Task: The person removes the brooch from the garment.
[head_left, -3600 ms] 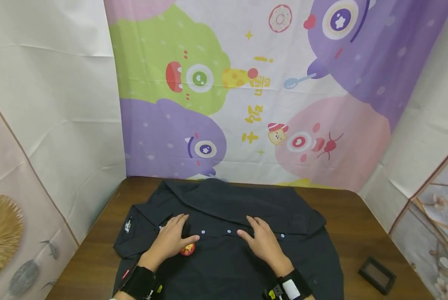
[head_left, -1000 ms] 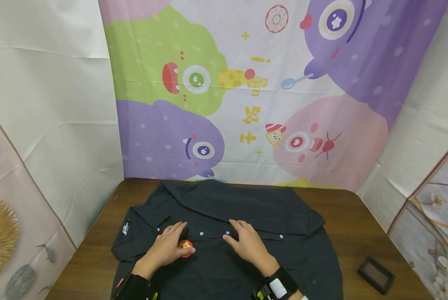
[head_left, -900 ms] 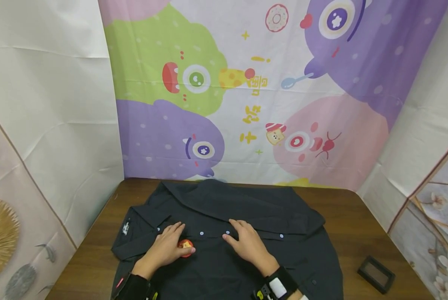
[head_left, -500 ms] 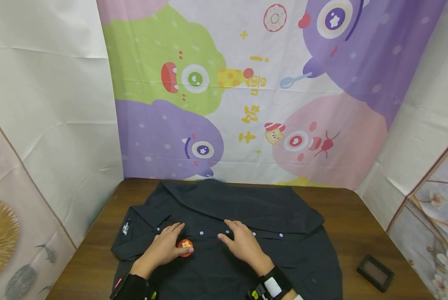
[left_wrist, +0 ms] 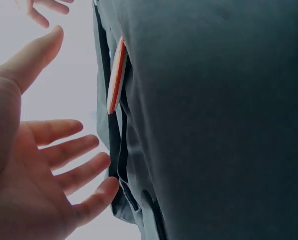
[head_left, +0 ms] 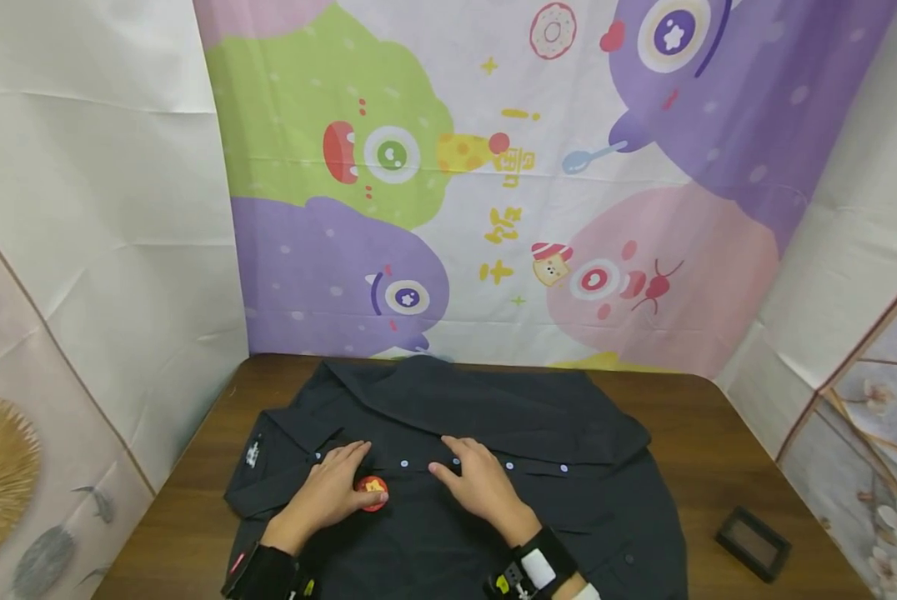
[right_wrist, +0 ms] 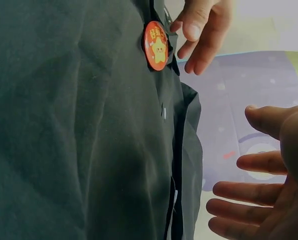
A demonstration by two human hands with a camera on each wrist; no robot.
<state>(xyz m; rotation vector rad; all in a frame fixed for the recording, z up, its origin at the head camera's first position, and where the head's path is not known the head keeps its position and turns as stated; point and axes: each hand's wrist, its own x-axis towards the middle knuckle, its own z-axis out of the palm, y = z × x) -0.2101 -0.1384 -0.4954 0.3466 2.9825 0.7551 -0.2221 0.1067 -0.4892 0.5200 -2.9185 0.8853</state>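
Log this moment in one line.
left hand: near red badge, empty; right hand: above dark shirt, empty; badge: on shirt; black frame: on table

A badge [head_left: 372, 485] sits on the shirt [head_left: 448, 542] on the table [head_left: 711, 450].

Brown wooden table [head_left: 704, 442]; small black rectangular frame [head_left: 754, 545] near its right edge. Cartoon-monster cloth [head_left: 486, 192] hanging behind, white sheets [head_left: 133, 183] either side. Flower-patterned panel [head_left: 879, 467] far right; straw-coloured disc [head_left: 2, 479] far left.
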